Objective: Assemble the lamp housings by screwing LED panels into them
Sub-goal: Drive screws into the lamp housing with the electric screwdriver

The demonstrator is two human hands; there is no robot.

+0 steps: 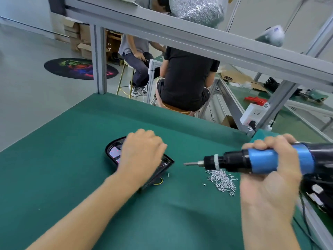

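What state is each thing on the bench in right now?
Lamp housing: flat on the green mat, left hand on top of it.
Electric screwdriver: gripped in right hand, bit off the housing, pointing left.
Screws: loose pile on mat.
Yellow wire: sticking out beside housing.

The left hand [142, 156] is reaching forward from a bare, outstretched forearm, knuckles up, its fingers curling down out of sight. The right hand [270, 170] is hovering off to the right, its fingers [266, 143] wrapping tightly round a handle and the thumb lying underneath, wrist turning inward.
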